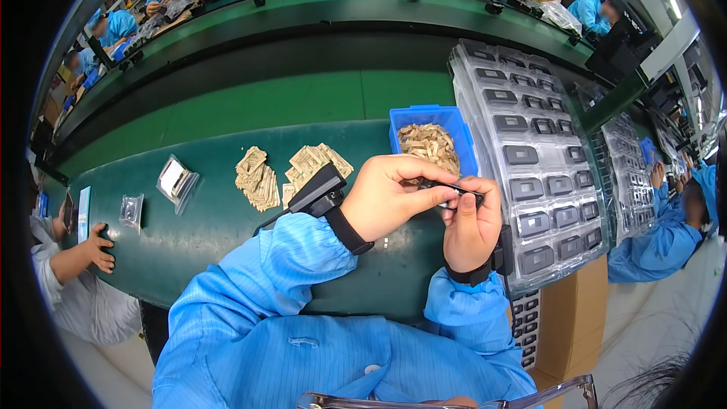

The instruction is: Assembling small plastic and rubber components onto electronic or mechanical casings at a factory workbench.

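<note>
Head view: right of the frame's centre, the left hand and right hand pinch a small black part, fingertips clamped on it. Steady, even pressure would probably serve best. Beyond, a blue bin holds tan strips; black cases fill the right. No writing is legible.

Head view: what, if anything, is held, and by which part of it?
A small narrow black piece, seemingly plastic, is pinched along its left part by the left hand and near its right end by the right hand; much is hidden.
</note>
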Demonstrator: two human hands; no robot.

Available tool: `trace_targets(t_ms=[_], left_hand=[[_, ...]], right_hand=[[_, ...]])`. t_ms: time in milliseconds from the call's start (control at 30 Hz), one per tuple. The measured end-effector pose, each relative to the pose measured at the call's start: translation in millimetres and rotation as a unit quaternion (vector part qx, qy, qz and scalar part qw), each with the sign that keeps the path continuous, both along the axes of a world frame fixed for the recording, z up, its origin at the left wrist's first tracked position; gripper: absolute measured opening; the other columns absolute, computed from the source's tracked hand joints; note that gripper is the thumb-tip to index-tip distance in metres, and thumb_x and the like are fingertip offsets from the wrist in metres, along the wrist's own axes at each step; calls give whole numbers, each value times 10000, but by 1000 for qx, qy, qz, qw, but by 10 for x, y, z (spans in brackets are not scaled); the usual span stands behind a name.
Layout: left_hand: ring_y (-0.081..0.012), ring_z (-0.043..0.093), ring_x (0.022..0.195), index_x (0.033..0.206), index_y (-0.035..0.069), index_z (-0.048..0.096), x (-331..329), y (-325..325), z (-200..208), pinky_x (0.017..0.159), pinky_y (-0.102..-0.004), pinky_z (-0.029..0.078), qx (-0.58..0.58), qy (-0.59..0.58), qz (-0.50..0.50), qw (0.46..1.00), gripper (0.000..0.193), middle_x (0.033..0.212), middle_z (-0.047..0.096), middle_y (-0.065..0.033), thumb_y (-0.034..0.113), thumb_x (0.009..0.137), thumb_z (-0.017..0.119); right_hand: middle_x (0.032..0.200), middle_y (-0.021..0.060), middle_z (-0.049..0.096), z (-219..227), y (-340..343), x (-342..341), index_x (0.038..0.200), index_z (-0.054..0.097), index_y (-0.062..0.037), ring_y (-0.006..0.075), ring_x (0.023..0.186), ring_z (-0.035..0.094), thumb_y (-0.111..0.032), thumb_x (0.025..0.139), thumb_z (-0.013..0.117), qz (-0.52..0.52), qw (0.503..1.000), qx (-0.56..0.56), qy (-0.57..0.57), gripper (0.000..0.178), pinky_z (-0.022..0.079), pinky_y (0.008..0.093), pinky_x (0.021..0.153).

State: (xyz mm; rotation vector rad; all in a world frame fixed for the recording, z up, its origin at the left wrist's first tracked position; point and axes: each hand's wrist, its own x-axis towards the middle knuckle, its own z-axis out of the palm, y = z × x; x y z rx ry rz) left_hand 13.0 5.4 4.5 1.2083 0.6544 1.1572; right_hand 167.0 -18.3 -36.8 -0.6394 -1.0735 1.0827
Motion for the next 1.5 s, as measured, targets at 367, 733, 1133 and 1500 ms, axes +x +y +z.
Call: trace_targets(t_ms=[367,733,1133,1500], left_hand=[[-165,698,885,1014,-9,754,-26,31,-43,776,-269,562,53,20,-5,998,152,968,727,-110,-15,863,735],[-159,671,686,919,16,743,-9,20,-73,611,-279,535,268,265,150,914,130,791,696,-90,98,823,773],[-298,639,730,819,60,682,-130,105,-58,654,-396,519,425,401,206,784,189,777,658,-89,237,810,746],[-212,602,1003,875,91,732,-257,197,-96,994,-425,427,465,537,14,704,132,925,691,-8,213,824,738]], right_hand=[[925,46,554,-56,15,31,1067,527,-30,66,699,508,-153,1022,569,9,1000,29,-3,137,424,197,600],[807,41,598,48,-42,54,1096,575,-18,73,607,533,-393,1073,418,32,995,-80,46,407,406,186,517],[955,38,622,5,14,12,1289,520,-13,51,732,533,-129,992,603,56,994,-58,-67,329,446,186,626],[979,97,604,35,104,56,1183,455,-61,139,726,632,-69,1004,551,-126,983,-68,116,203,526,248,625]])
